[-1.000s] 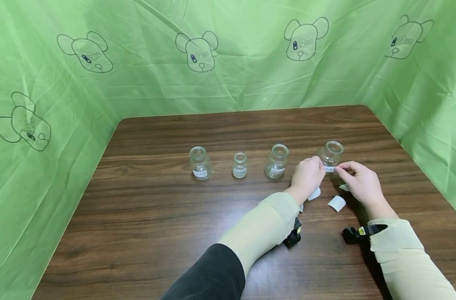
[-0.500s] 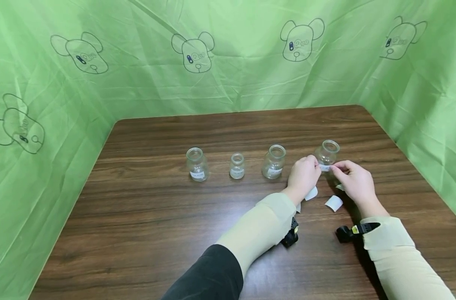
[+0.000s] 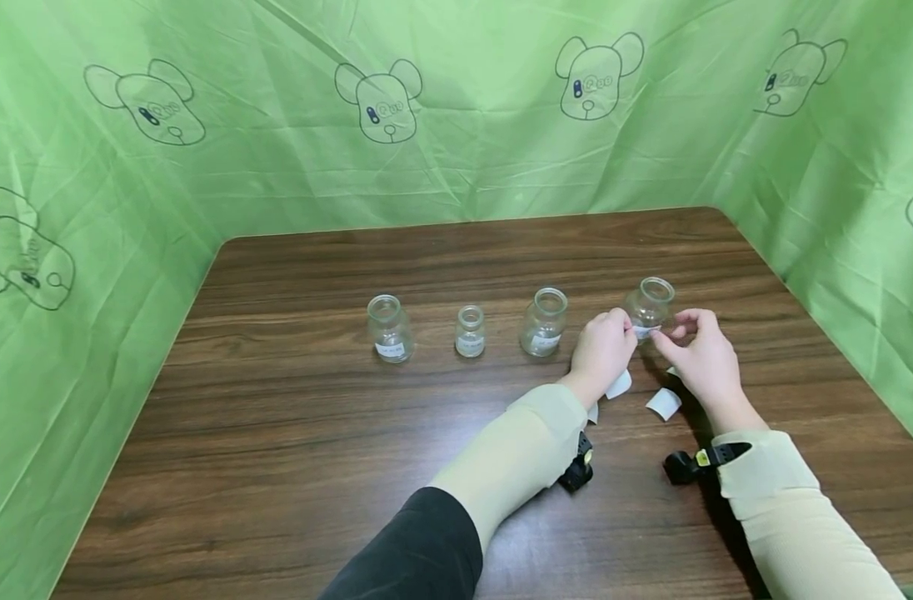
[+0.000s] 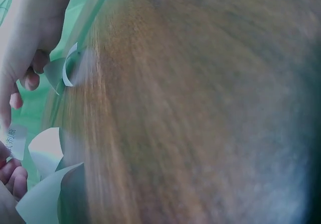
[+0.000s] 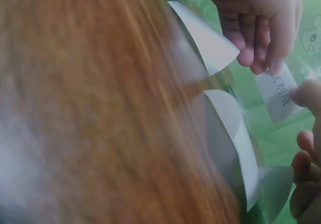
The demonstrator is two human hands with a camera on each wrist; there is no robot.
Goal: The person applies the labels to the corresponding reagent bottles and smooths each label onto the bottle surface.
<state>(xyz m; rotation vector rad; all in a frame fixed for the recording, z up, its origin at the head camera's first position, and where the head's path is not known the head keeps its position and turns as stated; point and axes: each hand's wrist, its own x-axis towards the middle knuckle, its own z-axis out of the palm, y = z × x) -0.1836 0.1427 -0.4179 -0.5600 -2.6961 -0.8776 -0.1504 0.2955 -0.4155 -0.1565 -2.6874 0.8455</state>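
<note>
A clear glass jar [image 3: 646, 307] stands upright at the right end of a row, with a white label [image 3: 646, 332] against its front. In the right wrist view, dark handwritten characters show on the label [image 5: 277, 97]. The left hand [image 3: 602, 350] has curled fingers and pinches the label's left end. Beside the jar's right front, the right hand [image 3: 704, 360] presses its thumb on the label's right end. Its index finger and other fingers stand loosely bent, apart from the label. The label's back and part of the jar's lower side are hidden.
Three more labelled jars stand to the left: a large one [image 3: 390, 329], a small one [image 3: 470, 332] and another large one [image 3: 543, 322]. Curled white paper pieces [image 3: 664, 404] lie below the hands on the wooden table [image 3: 291, 433]. Green cloth [image 3: 456, 167] surrounds the table.
The right index finger has lifted off the label, leaving the thumb on it. The label now sits against the jar. The head view has shifted slightly, moving the scene left.
</note>
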